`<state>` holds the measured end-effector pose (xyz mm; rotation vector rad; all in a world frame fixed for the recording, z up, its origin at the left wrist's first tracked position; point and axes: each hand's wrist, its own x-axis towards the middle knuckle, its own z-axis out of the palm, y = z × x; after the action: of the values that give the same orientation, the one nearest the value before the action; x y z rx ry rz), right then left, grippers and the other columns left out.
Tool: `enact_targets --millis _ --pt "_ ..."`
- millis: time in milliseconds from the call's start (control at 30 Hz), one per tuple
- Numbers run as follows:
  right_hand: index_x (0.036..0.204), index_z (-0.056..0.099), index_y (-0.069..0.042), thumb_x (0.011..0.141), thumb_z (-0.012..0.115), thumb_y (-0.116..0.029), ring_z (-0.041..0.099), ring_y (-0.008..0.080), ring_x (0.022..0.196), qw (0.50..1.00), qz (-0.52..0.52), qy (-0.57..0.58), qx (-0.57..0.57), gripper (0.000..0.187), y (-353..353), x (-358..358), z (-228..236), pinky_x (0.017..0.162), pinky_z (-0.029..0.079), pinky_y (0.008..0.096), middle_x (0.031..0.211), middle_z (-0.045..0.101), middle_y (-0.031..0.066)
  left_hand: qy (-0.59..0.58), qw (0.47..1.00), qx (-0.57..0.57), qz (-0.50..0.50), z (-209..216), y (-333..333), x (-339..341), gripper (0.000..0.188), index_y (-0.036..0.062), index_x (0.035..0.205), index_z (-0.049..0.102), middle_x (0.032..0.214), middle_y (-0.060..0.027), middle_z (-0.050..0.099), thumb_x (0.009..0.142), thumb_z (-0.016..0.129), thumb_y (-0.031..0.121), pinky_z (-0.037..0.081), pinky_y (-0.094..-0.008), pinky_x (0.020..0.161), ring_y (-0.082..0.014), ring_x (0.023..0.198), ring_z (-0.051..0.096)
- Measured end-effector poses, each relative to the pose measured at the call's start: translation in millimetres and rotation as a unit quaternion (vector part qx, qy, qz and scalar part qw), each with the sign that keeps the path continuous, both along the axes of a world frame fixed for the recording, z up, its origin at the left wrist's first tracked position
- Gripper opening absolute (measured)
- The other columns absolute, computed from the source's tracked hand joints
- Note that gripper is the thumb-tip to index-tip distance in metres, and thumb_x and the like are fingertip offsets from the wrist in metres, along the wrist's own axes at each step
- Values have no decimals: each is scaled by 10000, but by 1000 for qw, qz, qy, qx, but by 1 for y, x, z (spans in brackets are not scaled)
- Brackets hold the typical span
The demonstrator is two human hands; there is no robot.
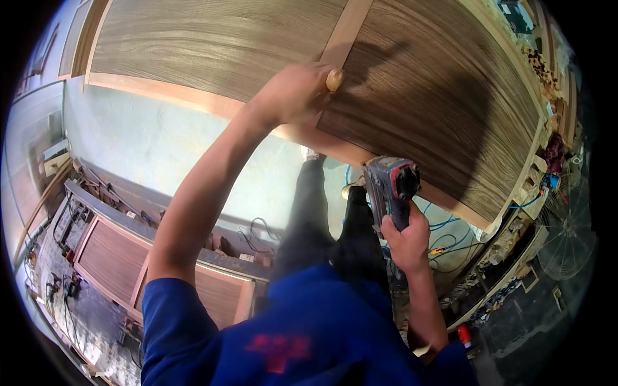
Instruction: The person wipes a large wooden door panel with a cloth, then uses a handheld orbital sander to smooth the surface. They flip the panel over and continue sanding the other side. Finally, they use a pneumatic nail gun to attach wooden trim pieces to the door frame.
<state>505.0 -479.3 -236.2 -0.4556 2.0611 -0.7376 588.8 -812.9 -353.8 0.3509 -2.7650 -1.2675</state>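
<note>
A large wooden door panel (219, 38) with dark-grained boards and a pale frame lies in front of me. Over its near rail and the crossbar (347, 32), my left hand (297, 92) is closed in a fist. A rounded tan end pokes out of that fist; the rest of the thing is hidden. My right hand (409, 238) is wrapped around the black handle of a nail gun (394, 183), grey with a red ring. The gun's top overlaps the door's near rail in view; I cannot tell whether they touch.
Blue hoses (450, 222) run across the floor to my right. A workbench (96, 199) with another framed panel (116, 257) stands at lower left. Wood scraps (541, 71) line the right side, with a wire fan guard (566, 235) nearby. My legs (309, 206) are beside the door.
</note>
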Motion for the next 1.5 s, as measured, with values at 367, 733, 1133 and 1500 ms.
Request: enact_targets --millis 367,733,1133,1500 --pt "1087 669 23 931 722 -101 543 117 701 999 17 29 -33 207 -20 -4 -14 680 499 314 784 613 32 -46 998 -35 25 1 14 -2 244 55 1111 626 1019 -184 719 896 705 140 554 -534 850 -431 1027 684" --pt "1101 677 34 910 709 -88 593 127 737 993 -54 -33 -101 229 -40 -2 -72 705 528 331 821 653 52 20 996 86 26 -35 -13 7 386 88 1323 712 1193 -119 761 940 760 106 585 -373 927 -277 1067 743" --pt "1110 666 42 901 709 -103 550 110 724 994 -31 -63 -84 258 -71 6 -86 691 513 316 791 609 32 42 992 121 12 -43 -20 11 379 67 1313 726 1189 -136 787 956 793 177 585 -375 958 -268 1071 764" --pt "1091 650 18 928 715 -76 583 125 723 997 -16 -17 -74 199 -71 9 -76 702 528 322 811 613 41 85 994 69 9 -47 -19 12 373 82 1276 733 1211 -146 762 922 787 185 587 -427 966 -341 1093 743"
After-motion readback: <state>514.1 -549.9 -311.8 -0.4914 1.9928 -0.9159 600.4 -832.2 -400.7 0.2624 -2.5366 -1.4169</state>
